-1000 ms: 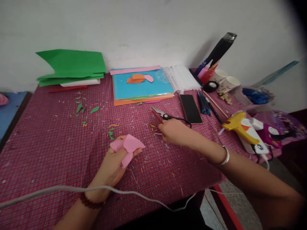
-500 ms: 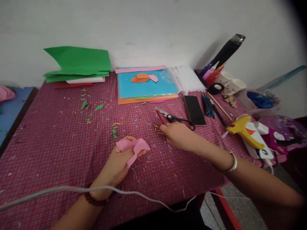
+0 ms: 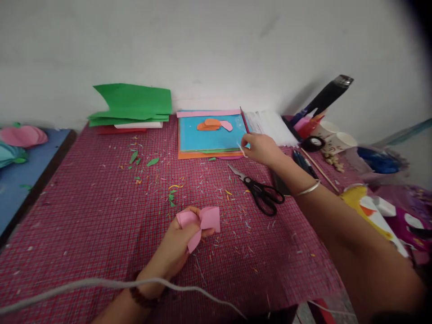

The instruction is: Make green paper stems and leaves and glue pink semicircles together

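Observation:
My left hand (image 3: 184, 238) is closed around folded pink paper (image 3: 209, 219), whose corners stick out past the fingers above the table's front half. My right hand (image 3: 263, 148) is closed on a thin red pencil (image 3: 245, 120) at the right edge of the blue sheets (image 3: 199, 141); the pencil points up toward the wall. A thin whitish strip (image 3: 242, 150) shows by its fingertips; whether they grip it I cannot tell. Black-handled scissors (image 3: 259, 191) lie on the cloth between the two hands, blades toward the sheets. Orange paper petals (image 3: 208, 124) and a pink petal (image 3: 227, 126) rest on the blue sheets.
Folded green paper (image 3: 135, 101) stands at the back left. Paper scraps (image 3: 152, 162) litter the checked cloth. White sticks (image 3: 270, 126), black tape (image 3: 312, 143), paper cups (image 3: 340, 143) and a yellow glue gun (image 3: 354, 195) crowd the right. A pale cable (image 3: 91, 282) crosses the front.
My right hand has picked up the red pencil from beside the scissors and moved it back to the blue sheets. The pink paper has turned slightly in my left hand. The view has shifted.

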Demonstrator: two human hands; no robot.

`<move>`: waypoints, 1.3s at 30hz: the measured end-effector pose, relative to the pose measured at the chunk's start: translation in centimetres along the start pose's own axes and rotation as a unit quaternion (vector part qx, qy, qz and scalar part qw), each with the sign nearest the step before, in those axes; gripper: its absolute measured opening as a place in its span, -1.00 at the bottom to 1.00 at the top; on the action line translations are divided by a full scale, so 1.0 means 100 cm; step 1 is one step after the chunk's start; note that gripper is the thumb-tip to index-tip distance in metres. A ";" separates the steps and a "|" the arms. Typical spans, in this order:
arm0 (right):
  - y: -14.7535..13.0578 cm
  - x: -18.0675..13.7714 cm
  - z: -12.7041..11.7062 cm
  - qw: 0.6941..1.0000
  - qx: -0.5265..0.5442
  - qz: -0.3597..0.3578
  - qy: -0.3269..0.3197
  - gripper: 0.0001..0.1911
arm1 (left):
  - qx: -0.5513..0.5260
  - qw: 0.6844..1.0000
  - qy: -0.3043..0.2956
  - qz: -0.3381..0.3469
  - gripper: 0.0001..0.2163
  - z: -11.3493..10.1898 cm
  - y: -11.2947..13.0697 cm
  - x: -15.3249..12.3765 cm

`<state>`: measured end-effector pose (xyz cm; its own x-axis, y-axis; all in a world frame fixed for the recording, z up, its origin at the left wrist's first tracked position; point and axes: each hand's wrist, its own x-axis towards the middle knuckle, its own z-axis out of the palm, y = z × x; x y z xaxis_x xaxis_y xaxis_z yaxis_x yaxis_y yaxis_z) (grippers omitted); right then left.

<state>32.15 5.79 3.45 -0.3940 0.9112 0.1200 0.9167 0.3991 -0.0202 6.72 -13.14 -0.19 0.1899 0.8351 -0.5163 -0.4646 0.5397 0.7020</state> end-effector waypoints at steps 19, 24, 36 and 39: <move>-0.058 0.035 0.039 0.962 -0.082 -0.259 -0.039 -0.80 | 0.005 0.999 -0.033 -0.015 -0.87 -0.001 -0.002 0.005; -0.100 0.054 0.035 0.977 0.099 -0.191 0.004 -0.84 | 0.004 0.999 -0.040 -0.024 -0.87 -0.002 -0.006 0.009; -0.184 0.095 -0.003 0.910 0.337 -0.235 0.052 -0.70 | 0.049 0.996 -0.071 -0.015 -0.81 -0.005 -0.008 0.009; -0.152 0.037 -0.021 0.910 0.357 -0.203 0.048 -0.79 | 0.066 0.996 -0.051 0.012 -0.82 -0.005 -0.010 0.007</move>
<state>16.88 2.89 6.31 -0.6519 0.6745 0.3464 0.4064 0.6965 -0.5913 6.86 -13.14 -1.52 0.2699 0.8508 -0.4509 -0.3544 0.5232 0.7750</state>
